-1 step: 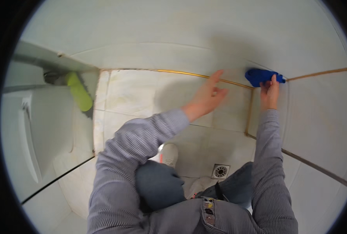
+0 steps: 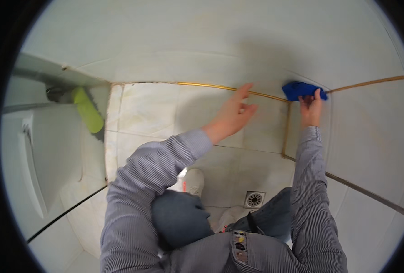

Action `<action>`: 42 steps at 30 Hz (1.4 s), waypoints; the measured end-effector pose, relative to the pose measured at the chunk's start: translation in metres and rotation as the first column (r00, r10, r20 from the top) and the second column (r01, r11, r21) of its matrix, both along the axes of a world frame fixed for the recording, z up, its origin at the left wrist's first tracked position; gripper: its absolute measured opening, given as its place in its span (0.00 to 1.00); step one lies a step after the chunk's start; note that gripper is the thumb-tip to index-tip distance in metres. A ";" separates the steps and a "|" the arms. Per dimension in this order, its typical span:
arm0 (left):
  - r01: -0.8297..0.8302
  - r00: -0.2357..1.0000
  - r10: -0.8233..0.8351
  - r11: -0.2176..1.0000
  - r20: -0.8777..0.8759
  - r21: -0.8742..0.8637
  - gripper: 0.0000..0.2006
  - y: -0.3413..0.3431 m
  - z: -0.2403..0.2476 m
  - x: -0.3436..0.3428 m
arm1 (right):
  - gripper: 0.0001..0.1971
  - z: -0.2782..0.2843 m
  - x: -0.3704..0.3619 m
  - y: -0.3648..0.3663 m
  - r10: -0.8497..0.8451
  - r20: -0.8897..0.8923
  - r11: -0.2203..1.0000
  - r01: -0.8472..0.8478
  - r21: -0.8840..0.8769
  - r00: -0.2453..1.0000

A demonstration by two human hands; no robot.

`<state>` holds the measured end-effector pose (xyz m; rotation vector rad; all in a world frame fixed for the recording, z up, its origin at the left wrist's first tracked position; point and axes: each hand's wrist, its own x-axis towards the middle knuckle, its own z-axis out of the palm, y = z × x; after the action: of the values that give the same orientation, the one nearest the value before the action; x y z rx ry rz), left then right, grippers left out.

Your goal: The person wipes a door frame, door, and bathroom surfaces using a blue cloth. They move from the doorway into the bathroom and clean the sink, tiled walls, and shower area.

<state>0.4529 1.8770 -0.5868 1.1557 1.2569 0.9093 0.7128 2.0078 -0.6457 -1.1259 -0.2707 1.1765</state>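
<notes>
A bunched blue cloth is against the pale wall at the far right corner. My right hand grips its near right edge, with the thumb over the front; the other fingers are partly hidden. Left of it, my left hand hangs empty over the floor with its fingers apart. Its fingertips appear near the gold strip that runs along the foot of the far wall. I cannot tell whether they touch it.
Off to the left, a green cylindrical object shows beside dark bristles or fringe. A round floor drain lies near my shoes. Tan seams edge the right wall. A white curved handle is at the far left.
The whole view has shifted slightly. My left hand has drawn a little to the left, and my right hand keeps its hold on the cloth in the corner.
</notes>
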 end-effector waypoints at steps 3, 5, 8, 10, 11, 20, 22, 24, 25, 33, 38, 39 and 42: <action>0.026 0.999 -0.026 1.000 -0.031 -0.002 0.29 -0.008 0.004 -0.014 | 0.09 -0.008 -0.001 0.006 -0.027 -0.136 0.997 0.017 -0.072 0.990; 0.030 0.998 -0.030 0.999 -0.046 0.011 0.28 -0.010 0.008 -0.019 | 0.10 0.000 -0.028 0.005 -0.029 -0.134 0.989 0.009 -0.147 0.991; 0.040 0.998 -0.039 0.999 -0.043 0.004 0.27 -0.012 0.013 -0.023 | 0.12 0.030 -0.082 -0.002 -0.170 -0.039 0.968 0.160 -0.195 0.985; 0.038 0.998 -0.037 0.999 -0.042 0.013 0.26 -0.016 0.014 -0.026 | 0.13 0.072 -0.085 -0.007 -0.238 0.031 0.967 0.239 -0.088 0.971; 0.036 0.999 -0.036 0.999 -0.039 0.014 0.26 -0.017 0.015 -0.026 | 0.14 0.093 -0.080 -0.009 -0.257 0.060 0.966 0.258 -0.001 0.964; 0.106 0.986 -0.095 0.992 -0.136 0.075 0.22 -0.016 0.025 -0.030 | 0.20 0.331 -0.037 0.038 -0.916 0.382 0.354 -0.198 0.914 0.122; 0.121 0.979 -0.100 0.986 -0.177 0.117 0.21 -0.008 0.038 -0.025 | 0.20 0.347 -0.041 0.034 -0.928 0.366 0.351 -0.476 0.807 -0.063; 0.110 0.971 -0.057 0.969 -0.230 0.223 0.20 -0.001 0.061 -0.022 | 0.20 0.338 -0.068 0.035 -0.958 0.270 0.265 -0.650 0.712 -0.094; 0.097 0.965 -0.012 0.944 -0.262 0.315 0.19 0.005 0.074 -0.020 | 0.20 0.321 -0.084 0.032 -0.949 0.309 0.250 -0.741 0.624 -0.060; 0.254 0.801 0.477 0.273 -0.361 0.928 0.20 0.048 0.202 -0.011 | 0.11 0.255 -0.145 0.006 -0.580 0.814 0.316 -0.932 0.180 -0.039; 0.267 0.787 0.542 0.131 -0.294 0.955 0.26 0.089 0.275 -0.009 | 0.17 0.363 -0.112 0.013 -0.716 0.694 0.081 -0.979 0.189 0.075; 0.300 0.723 0.622 0.109 -0.301 0.948 0.28 0.092 0.286 -0.010 | 0.17 0.384 -0.100 0.006 -0.715 0.697 0.112 -0.974 0.197 0.059; 0.405 0.361 0.892 0.111 -0.270 0.908 0.28 0.106 0.307 -0.025 | 0.18 0.428 -0.082 0.011 -0.880 0.412 0.067 -0.796 0.601 0.236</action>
<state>0.4275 1.9827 -0.2794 2.9265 1.8861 1.7491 0.6307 2.0188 -0.2175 -0.1511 -1.8722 -0.5200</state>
